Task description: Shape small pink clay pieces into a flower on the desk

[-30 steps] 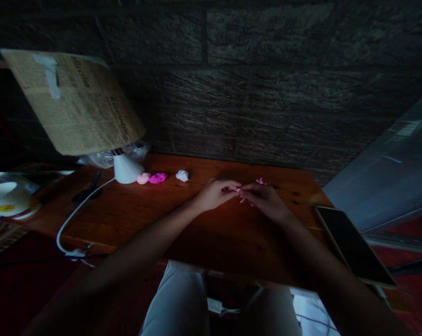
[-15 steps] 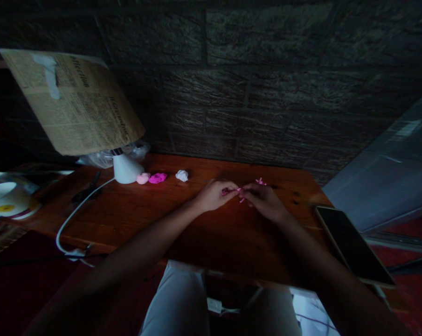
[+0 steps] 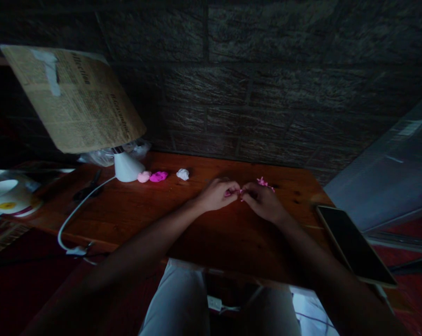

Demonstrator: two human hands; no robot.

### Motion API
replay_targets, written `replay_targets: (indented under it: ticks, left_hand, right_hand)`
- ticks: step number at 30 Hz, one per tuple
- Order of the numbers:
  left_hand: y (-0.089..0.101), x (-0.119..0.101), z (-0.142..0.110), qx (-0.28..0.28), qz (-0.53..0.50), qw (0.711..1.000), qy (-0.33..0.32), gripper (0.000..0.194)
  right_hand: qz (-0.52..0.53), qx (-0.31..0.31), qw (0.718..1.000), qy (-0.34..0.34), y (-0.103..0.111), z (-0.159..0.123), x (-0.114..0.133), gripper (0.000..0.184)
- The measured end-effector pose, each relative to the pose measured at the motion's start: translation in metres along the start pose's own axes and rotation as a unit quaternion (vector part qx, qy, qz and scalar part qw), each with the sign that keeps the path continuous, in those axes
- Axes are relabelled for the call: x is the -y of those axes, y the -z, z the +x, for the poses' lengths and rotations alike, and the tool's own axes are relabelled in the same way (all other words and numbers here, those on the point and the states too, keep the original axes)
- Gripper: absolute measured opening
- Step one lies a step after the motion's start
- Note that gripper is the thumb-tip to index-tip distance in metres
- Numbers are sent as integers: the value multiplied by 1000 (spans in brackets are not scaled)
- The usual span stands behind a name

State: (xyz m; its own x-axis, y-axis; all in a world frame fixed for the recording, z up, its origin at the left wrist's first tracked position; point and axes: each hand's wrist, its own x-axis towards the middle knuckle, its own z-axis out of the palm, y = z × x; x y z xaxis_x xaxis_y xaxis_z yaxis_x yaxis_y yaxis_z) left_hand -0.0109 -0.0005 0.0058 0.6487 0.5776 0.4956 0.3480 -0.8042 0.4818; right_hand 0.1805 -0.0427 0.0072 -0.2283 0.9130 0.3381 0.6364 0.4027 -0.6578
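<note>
Over the wooden table, my left hand (image 3: 217, 195) is closed in a pinch on soft pink clay (image 3: 228, 192), partly hidden by its fingers. Close against it, my right hand (image 3: 265, 201) also pinches, and a bit of the same pink shows at the fingertips where the hands meet. Just behind the right hand lie thin pink clay bits (image 3: 261, 181) on the tabletop. Farther left sit a white lump (image 3: 183, 174), a magenta lump (image 3: 158, 176) and a pale pink lump (image 3: 144, 176), all looking like modelling clay.
A lamp (image 3: 127, 167) with a newspaper-covered shade stands at the back left, its white cord looping over the front edge. Dark scissors (image 3: 86, 190) and a white cup (image 3: 4, 196) are farther left. A tablet (image 3: 354, 245) lies along the right edge. A brick wall rises behind.
My fingers have curled in more tightly around the pink clay, the hands still nearly touching. More of the pink bits behind my right hand shows. The lumps have stayed in place.
</note>
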Motion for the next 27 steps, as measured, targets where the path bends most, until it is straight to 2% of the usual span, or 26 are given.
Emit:
replay_targets:
  ticks: [3, 7, 9, 12, 18, 21, 24, 27]
  left_hand:
    - [-1, 6, 1, -18, 5, 1000, 22, 9]
    - [3, 21, 1, -106, 4, 989, 100, 11]
    - [6, 25, 1, -128, -11, 986, 104, 11]
    - [6, 21, 0, -113, -28, 991, 71, 11]
    - [-2, 11, 0, -57, -55, 997, 23, 10]
    - [-2, 14, -1, -33, -54, 998, 19, 13]
    - [1, 17, 0, 6, -20, 1000, 0, 12]
    - [2, 19, 0, 47, 19, 998, -28, 13]
  right_hand:
    - [1, 5, 1000, 12, 1, -1, 2, 14]
    - [39, 27, 998, 31, -1, -4, 4, 11]
    - [69, 16, 997, 20, -2, -4, 3, 10]
    - [130, -5, 991, 0, -2, -3, 2, 9]
    - [207, -13, 978, -34, 1, 0, -1, 23]
    - [202, -6, 979, -33, 2, 1, -1, 29]
    - [172, 15, 984, -33, 1, 0, -1, 30]
    - [187, 21, 982, -35, -1, -1, -2, 32]
